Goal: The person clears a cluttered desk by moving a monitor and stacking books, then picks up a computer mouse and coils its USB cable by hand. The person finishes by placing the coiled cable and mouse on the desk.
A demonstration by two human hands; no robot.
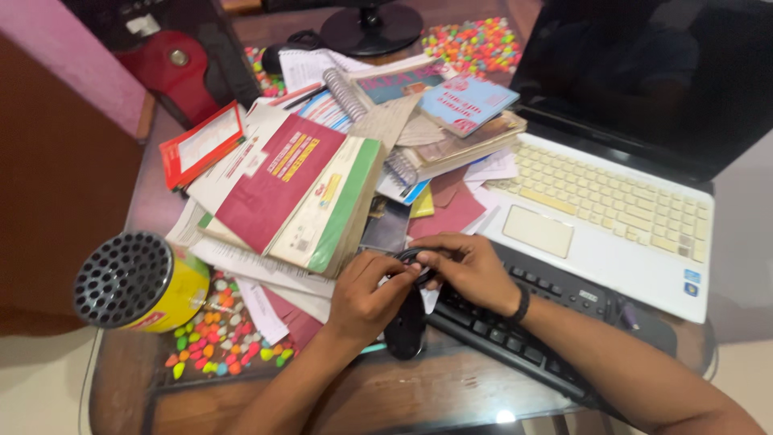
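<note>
My left hand [366, 296] and my right hand [467, 270] meet near the front middle of the desk. Both grip a small black object [412, 266] between their fingers, which looks like a coiled black cable or strap. A dark oval mouse-like shape [405, 330] lies just below the hands. My right wrist wears a black band and rests over a black keyboard [515, 334]. A thick book with a maroon and white cover [294, 193] lies just left of the hands.
A white laptop [612, 217] stands open at the right. Piled books, a spiral notebook [362, 101] and loose papers fill the middle. A yellow can with a perforated black lid [141, 282] lies at the left. Small coloured candy-like pieces [217, 338] are scattered about.
</note>
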